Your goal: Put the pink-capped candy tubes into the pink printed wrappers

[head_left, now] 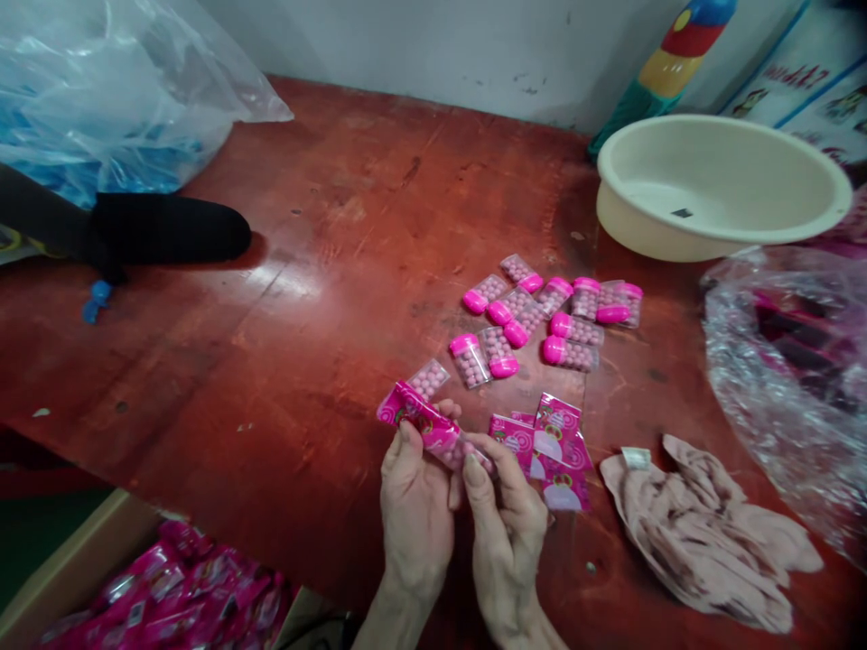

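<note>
My left hand [414, 506] and my right hand [507, 533] meet at the near edge of a red-brown table [304, 271], both gripping one pink printed sachet [424, 420]. A clear vial of small pink beads [428, 377] pokes out of the sachet's far end. Several more capped bead vials [542, 316] with pink lids lie scattered just beyond my hands. A small stack of flat pink sachets [552, 447] rests on the table right of my right hand.
A cream plastic basin [718, 185] stands at the back right. Crumpled beige cloth [711, 533] and a clear bag of pink items [792, 379] lie at the right. A dark sleeve [135, 226] and a plastic bag of blue items [101, 99] occupy the left. A cardboard box of filled sachets [176, 596] sits below.
</note>
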### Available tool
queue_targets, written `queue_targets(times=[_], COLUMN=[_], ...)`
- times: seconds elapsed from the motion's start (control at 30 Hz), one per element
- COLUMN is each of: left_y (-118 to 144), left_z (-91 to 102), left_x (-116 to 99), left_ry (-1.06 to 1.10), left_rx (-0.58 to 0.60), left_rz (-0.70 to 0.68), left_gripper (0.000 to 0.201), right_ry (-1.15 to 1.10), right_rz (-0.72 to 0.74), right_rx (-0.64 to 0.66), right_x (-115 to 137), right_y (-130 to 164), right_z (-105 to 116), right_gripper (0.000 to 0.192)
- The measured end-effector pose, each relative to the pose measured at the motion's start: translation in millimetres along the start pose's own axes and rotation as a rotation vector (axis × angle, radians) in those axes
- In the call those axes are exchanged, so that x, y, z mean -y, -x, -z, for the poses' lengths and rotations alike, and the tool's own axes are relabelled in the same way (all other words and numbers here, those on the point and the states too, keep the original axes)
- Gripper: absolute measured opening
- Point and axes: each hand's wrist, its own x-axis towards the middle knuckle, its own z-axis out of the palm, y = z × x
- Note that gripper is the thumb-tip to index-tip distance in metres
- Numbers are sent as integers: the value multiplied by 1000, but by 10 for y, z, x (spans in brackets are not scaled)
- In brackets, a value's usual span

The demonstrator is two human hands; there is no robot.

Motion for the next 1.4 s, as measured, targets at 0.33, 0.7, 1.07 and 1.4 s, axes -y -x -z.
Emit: queue_targets(times=[0.33,0.7,1.07,1.4], left_y=[-69,-38,-36,-52], left_z=[23,86,111,89], left_x=[-106,-35,29,-143], left_ry=[-70,-242,-150,-434], left_rx=[-22,44,111,237], left_rz=[21,-61,-42,55], left_gripper=[21,25,25,14], right_ry=[178,35,165,216], right_rz=[247,-103,32,-110], right_rx=[172,347,316,342], right_x=[24,34,7,68], right_y=[-40,-143,-143,-47], right_z=[40,88,104,114], right_gripper=[20,21,18,24])
